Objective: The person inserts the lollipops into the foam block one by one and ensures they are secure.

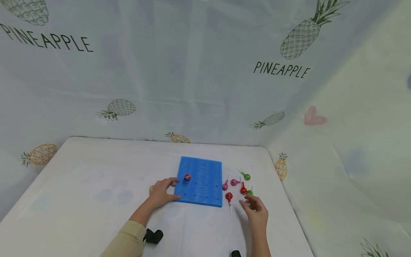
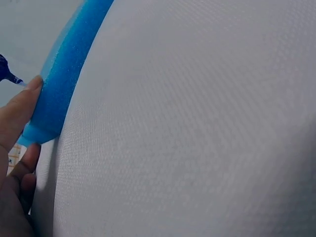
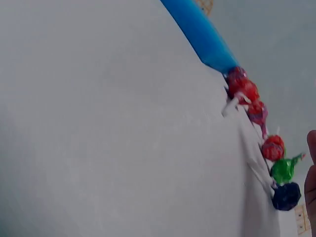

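Note:
My left hand (image 1: 160, 192) holds the blue foam board (image 1: 200, 182) at its near left corner, thumb at the front and fingers along the left side. Several small holes show in the board. One red-and-dark lollipop (image 1: 187, 177) stands upright near its left edge; in the left wrist view this lollipop (image 2: 5, 69) looks dark blue. My right hand (image 1: 255, 210) hovers at the near side of the loose lollipops, thumb and fingers apart. Closest to it lie a green lollipop (image 1: 250, 192) and, in the right wrist view, a dark blue lollipop (image 3: 286, 196).
Right of the board lie a red lollipop (image 1: 229, 196), another red one (image 1: 243, 190), two pink lollipops (image 1: 225, 186) and a farther green lollipop (image 1: 246, 176). A white cloth covers the table (image 1: 96, 171). A pineapple-print curtain (image 1: 192, 71) hangs behind and at the right.

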`<control>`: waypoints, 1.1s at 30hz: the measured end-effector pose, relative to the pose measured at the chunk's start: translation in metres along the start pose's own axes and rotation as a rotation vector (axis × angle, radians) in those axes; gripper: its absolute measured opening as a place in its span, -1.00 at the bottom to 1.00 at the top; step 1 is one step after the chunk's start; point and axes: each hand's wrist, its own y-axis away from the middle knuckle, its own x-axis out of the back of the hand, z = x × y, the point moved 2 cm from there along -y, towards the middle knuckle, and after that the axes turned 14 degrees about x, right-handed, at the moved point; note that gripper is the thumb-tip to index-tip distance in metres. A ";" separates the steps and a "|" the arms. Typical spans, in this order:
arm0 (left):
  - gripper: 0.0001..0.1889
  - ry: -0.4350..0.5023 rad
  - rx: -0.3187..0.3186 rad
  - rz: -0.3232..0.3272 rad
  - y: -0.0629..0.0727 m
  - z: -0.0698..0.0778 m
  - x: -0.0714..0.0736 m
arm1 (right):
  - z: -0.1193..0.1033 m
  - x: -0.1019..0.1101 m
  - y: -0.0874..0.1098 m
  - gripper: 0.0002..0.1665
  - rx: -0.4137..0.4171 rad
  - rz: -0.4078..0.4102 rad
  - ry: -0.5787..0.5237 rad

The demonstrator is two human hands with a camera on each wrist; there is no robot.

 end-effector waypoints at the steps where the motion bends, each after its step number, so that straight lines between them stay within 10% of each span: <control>1: -0.32 -0.005 0.000 0.000 0.000 0.000 0.000 | 0.002 0.003 0.000 -0.66 -0.002 0.010 0.015; 20: -0.30 -0.010 0.003 0.017 -0.001 0.004 -0.003 | 0.021 0.018 -0.002 -0.58 -0.211 0.004 0.204; 33: -0.31 -0.004 0.012 0.018 0.000 0.002 -0.003 | 0.024 0.018 -0.010 -0.46 -0.247 -0.167 0.330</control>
